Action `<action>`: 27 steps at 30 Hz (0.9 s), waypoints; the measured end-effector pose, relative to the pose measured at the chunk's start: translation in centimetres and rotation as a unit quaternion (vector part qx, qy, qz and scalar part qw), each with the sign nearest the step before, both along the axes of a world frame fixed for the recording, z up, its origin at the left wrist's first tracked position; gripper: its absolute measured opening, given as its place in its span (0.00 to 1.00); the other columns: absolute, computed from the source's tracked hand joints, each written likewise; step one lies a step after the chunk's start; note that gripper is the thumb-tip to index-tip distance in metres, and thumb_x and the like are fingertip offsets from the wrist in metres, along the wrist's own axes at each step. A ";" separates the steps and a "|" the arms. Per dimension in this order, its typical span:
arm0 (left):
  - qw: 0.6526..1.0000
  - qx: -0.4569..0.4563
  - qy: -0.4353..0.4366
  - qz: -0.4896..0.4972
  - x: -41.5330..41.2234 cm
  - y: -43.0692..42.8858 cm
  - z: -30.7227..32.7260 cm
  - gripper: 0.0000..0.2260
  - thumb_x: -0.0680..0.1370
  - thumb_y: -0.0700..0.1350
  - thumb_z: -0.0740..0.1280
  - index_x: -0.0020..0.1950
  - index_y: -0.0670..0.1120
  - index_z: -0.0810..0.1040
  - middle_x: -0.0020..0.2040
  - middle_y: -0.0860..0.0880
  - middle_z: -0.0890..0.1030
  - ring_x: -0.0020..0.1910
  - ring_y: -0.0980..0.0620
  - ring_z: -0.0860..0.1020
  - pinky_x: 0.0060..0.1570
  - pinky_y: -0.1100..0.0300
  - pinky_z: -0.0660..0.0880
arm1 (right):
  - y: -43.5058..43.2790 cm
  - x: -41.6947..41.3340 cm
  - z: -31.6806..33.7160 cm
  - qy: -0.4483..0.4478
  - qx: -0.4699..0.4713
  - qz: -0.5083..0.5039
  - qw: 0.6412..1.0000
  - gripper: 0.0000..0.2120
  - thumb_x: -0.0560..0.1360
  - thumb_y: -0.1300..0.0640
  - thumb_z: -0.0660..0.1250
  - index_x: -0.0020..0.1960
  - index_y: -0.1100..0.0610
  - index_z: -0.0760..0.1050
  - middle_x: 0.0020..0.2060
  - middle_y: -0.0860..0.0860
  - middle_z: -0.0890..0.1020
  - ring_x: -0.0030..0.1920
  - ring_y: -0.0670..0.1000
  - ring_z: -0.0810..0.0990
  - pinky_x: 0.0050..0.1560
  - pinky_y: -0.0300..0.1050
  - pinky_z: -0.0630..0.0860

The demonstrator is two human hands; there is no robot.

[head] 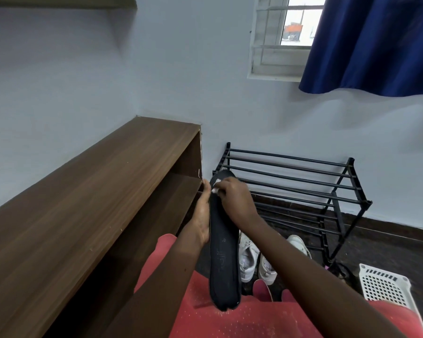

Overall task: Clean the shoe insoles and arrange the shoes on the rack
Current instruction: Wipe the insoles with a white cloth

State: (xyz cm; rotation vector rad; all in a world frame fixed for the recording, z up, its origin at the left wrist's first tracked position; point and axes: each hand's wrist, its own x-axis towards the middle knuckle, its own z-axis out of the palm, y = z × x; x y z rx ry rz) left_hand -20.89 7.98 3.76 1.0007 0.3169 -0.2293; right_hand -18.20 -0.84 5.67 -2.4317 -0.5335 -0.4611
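Only the head view is given. A black insole (224, 252) is held upright over a red-clothed lap (230, 320), with its lower end resting on the cloth. The left hand (202, 215) is laid along the insole's left edge with the fingers straight; its thumb is hidden behind the insole. The right hand (233, 197) is closed in a pinch on a small white scrap (215, 190), which is pressed against the insole's upper end. What the scrap is made of cannot be made out. Faint marks on the insole are too blurred to be read.

Below the right hand, white shoes (248, 261) are seen on the floor, partly covered by the insole and the forearm. Just beyond both hands a black metal rack (291, 172) is set against the wall. A brown wooden shelf (95, 191) is seen beside the left hand. Far to the right of the right hand, a white perforated basket (386, 286) is partly hidden by the forearm.
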 end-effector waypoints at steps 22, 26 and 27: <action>0.999 -0.040 0.014 -0.012 0.6 -0.7 -0.4 0.40 0.72 0.74 0.46 0.56 0.45 0.81 0.52 0.39 0.82 0.50 0.44 0.81 0.48 0.53 0.77 | -0.9 1.6 -0.5 -0.040 0.020 -0.040 0.998 0.10 0.72 0.71 0.64 0.49 0.64 0.80 0.47 0.59 0.81 0.48 0.61 0.78 0.48 0.47 0.72; 0.999 -0.043 0.008 -0.015 0.3 -0.5 -0.3 0.40 0.72 0.74 0.45 0.56 0.44 0.81 0.52 0.38 0.81 0.50 0.44 0.81 0.48 0.53 0.77 | -0.9 1.8 0.0 -0.017 0.003 -0.049 0.999 0.12 0.73 0.71 0.59 0.50 0.64 0.79 0.50 0.58 0.79 0.53 0.59 0.74 0.50 0.45 0.67; 0.999 -0.035 0.015 -0.007 0.3 -0.4 -0.3 0.40 0.72 0.74 0.45 0.55 0.44 0.81 0.52 0.39 0.82 0.51 0.44 0.81 0.50 0.52 0.76 | -0.7 1.2 0.0 -0.013 -0.001 -0.029 0.999 0.13 0.72 0.72 0.58 0.49 0.64 0.79 0.50 0.58 0.79 0.53 0.58 0.74 0.50 0.45 0.67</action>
